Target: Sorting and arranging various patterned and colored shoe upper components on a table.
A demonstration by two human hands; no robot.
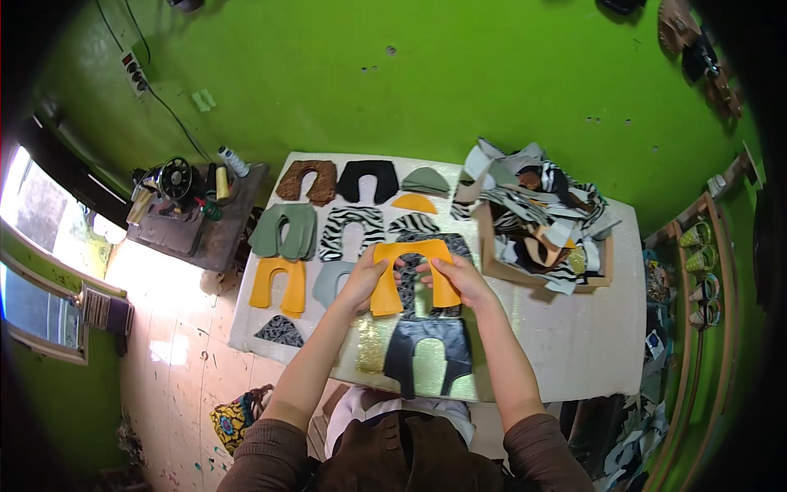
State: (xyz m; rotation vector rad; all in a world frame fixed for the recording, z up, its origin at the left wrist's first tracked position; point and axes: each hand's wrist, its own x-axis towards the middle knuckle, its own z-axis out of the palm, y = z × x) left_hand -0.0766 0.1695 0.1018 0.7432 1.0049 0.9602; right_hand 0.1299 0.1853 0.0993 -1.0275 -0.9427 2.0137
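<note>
Above the table, a yellow U-shaped cut piece (416, 249) that looks like leather is held up between both hands. My left hand (361, 284) pinches its left side with the thumb in front. On the other side my right hand (461, 283) grips it the same way. Beneath it lies a grey-black patterned piece (416, 305), partly hidden by the yellow one. A dark U-shaped piece (402, 332) lies nearest me. Left of my left hand are another yellow U-shaped piece (263, 287) and a pale grey piece (326, 283), which my hand partly covers.
Brown (328, 174), black (368, 172), green (264, 230) and zebra-striped (334, 225) pieces lie in rows across the table (566, 344). A box (485, 238) heaped with scraps stands at the right. A sewing machine (174, 180) is at the left, a wooden rack (716, 283) at the far right.
</note>
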